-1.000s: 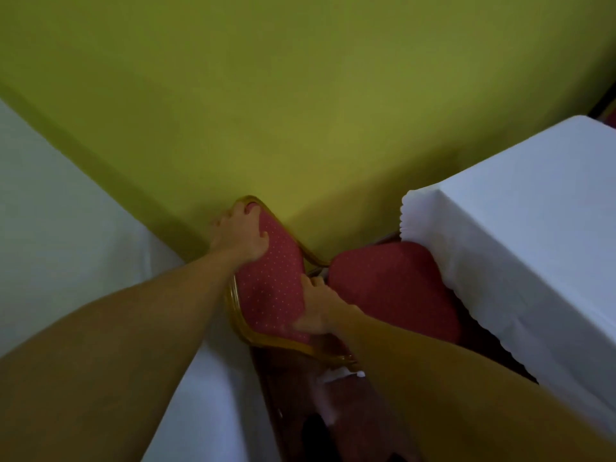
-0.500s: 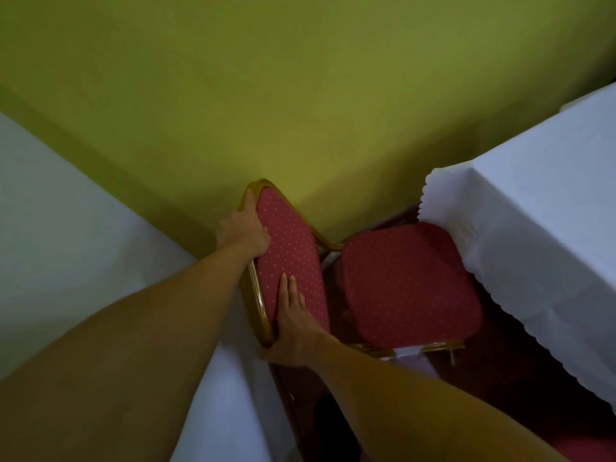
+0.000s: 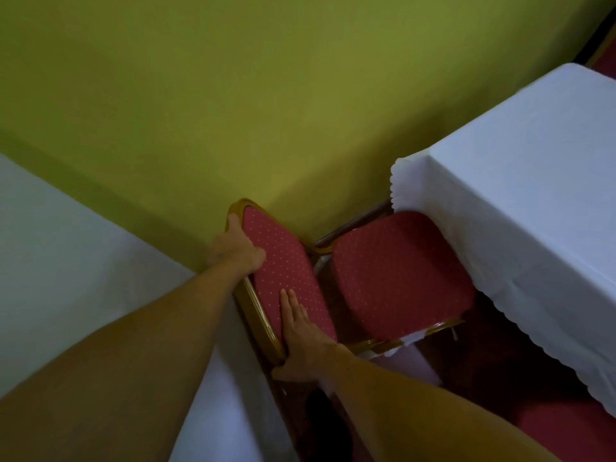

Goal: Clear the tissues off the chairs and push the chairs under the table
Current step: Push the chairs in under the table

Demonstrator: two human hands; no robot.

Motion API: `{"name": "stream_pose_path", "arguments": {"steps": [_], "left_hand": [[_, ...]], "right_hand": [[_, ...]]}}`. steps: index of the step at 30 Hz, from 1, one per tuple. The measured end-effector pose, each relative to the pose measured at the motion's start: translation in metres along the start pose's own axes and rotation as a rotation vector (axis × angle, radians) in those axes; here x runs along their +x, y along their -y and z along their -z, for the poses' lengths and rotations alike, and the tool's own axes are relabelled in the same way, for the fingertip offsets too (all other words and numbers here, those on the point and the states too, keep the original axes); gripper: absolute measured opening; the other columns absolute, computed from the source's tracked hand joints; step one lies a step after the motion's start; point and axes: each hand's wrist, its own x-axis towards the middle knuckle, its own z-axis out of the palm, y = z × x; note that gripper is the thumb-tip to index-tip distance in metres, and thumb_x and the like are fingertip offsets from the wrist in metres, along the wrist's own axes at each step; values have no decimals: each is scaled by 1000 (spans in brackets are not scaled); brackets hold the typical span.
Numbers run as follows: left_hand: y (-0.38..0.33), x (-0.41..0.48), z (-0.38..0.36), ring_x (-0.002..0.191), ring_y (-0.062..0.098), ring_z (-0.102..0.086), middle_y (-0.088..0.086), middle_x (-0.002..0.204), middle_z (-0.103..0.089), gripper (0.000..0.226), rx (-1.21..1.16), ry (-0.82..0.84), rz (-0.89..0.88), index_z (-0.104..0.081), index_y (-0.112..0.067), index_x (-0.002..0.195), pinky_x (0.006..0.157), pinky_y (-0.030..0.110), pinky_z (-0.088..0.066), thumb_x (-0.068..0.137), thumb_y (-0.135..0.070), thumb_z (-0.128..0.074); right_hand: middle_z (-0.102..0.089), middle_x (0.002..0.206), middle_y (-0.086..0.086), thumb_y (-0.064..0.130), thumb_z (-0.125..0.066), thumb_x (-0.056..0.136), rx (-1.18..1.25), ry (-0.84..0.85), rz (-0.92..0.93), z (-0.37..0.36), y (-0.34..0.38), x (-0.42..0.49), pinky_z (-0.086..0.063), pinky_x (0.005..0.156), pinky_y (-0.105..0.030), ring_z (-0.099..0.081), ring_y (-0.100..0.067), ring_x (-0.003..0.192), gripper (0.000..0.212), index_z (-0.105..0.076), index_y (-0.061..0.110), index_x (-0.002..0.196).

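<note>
between two cloth-covered tables: a red chair, seen from above
chair backrest (image 3: pixel 285 268): red padding with pale dots inside a gold frame, tilted, its top near the yellow-green wall (image 3: pixel 266 95)
chair seat (image 3: pixel 400 278): red dotted cushion just right of the backrest, its far right edge under the hanging hem of the right table's cloth
left hand (image 3: pixel 235 248): clamped on the upper left edge of the backrest, thumb on the red padding, fingers wrapped behind the gold frame and mostly hidden
right hand (image 3: pixel 301 341): flat against the lower part of the backrest, fingers straight and close together on the padding, thumb hooked under the lower corner of the frame
tissue (image 3: pixel 411 340): a white, crumpled scrap at the front edge of the seat, against the gold rail; whether it lies on or hangs below the rail is unclear
right table (image 3: pixel 533 195): white tablecloth with a scalloped hem, corner pointing toward the chair
left table (image 3: pixel 66 261): white cloth, its edge running beside the left forearm and touching the back of the chair frame
floor (image 3: pixel 566 428): dark red, visible at the lower right
forearms: both bare, reaching in from the bottom of the view
</note>
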Motion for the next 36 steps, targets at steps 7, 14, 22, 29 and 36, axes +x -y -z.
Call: {"name": "stream_pose_path", "arguments": {"steps": [7,14,22,29,36], "left_hand": [[-26,-16,11,120,34,-57,16,131,-57,82,421,8,-113,-27,-6,140,91,40,-46,84,-50,-69],[-41,8,9,131,38,-44,20,152,-28,93,625,54,-211,-17,-10,152,96,44,-45,86,-52,-67],[-35,46,-3,130,44,-38,17,152,-22,91,650,79,-247,-31,-12,148,98,46,-43,81,-63,-67],[-40,29,-17,125,43,-41,16,151,-16,102,874,90,-190,-39,-15,147,94,42,-45,74,-83,-55],[-54,-2,-33,126,44,-41,18,150,-12,106,940,107,-91,-33,-14,151,75,41,-46,74,-83,-56]], "right_hand": [[22,166,3,85,-69,63,-22,-55,99,20,-21,-29,-18,123,-54,0,-30,155,144,30,31,152],[22,167,-1,81,-71,67,176,-180,71,42,30,3,-13,123,-55,10,-29,154,143,23,20,157],[24,165,6,36,-75,84,360,-197,-91,28,50,16,-6,111,-77,17,-28,153,120,19,29,157],[21,166,9,30,-69,87,422,-228,-78,14,47,-2,1,108,-80,18,-29,152,109,14,30,158],[17,166,15,38,-75,84,443,-220,-70,7,29,-28,2,107,-81,15,-26,153,113,9,35,158]]}}
